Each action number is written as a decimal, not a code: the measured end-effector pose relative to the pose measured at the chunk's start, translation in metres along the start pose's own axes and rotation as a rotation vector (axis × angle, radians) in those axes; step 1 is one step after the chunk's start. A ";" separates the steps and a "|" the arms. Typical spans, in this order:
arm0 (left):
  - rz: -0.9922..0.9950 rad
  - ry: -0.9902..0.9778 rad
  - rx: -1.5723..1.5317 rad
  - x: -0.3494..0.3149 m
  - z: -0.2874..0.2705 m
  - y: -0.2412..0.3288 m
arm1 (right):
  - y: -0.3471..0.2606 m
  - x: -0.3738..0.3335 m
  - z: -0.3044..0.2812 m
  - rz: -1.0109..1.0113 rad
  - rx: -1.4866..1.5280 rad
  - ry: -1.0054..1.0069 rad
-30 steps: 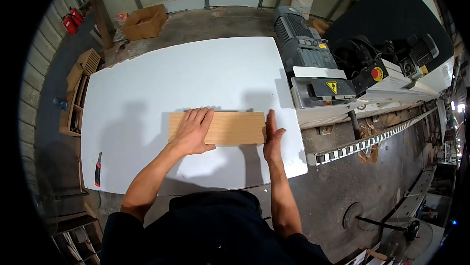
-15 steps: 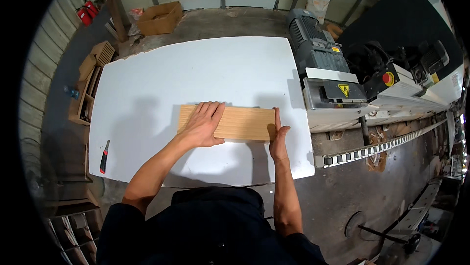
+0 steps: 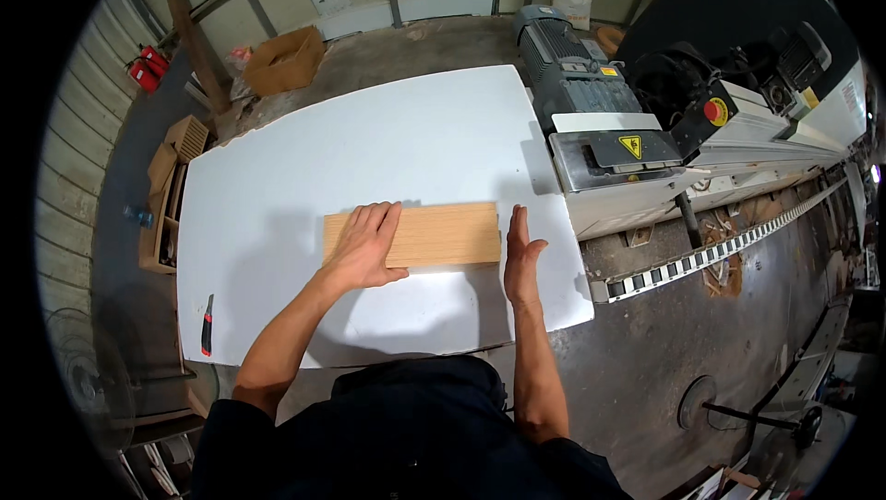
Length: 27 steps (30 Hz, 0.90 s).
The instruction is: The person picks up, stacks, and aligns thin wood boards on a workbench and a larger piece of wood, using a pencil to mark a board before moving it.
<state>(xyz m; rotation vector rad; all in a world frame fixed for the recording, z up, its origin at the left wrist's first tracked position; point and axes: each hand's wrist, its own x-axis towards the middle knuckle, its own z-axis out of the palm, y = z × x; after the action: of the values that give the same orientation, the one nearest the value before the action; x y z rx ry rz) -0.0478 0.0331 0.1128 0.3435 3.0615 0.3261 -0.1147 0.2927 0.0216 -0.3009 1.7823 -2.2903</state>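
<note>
"What's biggest here?"

"The white table [image 3: 415,140] across the middle of the frame, then the grey motor [image 3: 586,84] at upper right."

"And the wooden board [image 3: 448,234]?"

"On the table, at the centre. It may be several stacked; from here I can't be sure."

"How is it held?"

"The left hand [image 3: 366,246] holds its left part, fingers over the far edge, thumb at the near one. The right hand [image 3: 521,265] stands flat, thumb spread wide, just beside the right end."

"And smallest?"

"A red-and-black knife [image 3: 207,329], on the table at lower left."
</note>
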 end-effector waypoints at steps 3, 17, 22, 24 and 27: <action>-0.002 0.014 -0.012 -0.002 -0.001 -0.001 | -0.005 -0.011 0.013 0.048 -0.097 -0.067; -0.166 0.374 -0.509 -0.061 -0.003 -0.045 | 0.007 0.001 0.010 -0.044 -0.121 -0.053; -0.290 0.524 -1.131 -0.099 0.067 -0.079 | 0.014 0.000 0.015 0.032 -0.017 -0.039; -0.247 0.545 -1.272 -0.088 0.076 -0.066 | 0.013 0.001 0.012 0.040 -0.022 -0.051; -0.174 0.588 -1.441 -0.080 0.083 -0.055 | 0.012 0.002 0.012 0.041 0.001 -0.030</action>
<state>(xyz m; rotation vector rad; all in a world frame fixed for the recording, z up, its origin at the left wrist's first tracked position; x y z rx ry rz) 0.0235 -0.0207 0.0219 -0.1450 2.2781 2.6203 -0.1121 0.2784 0.0125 -0.2941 1.7571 -2.2464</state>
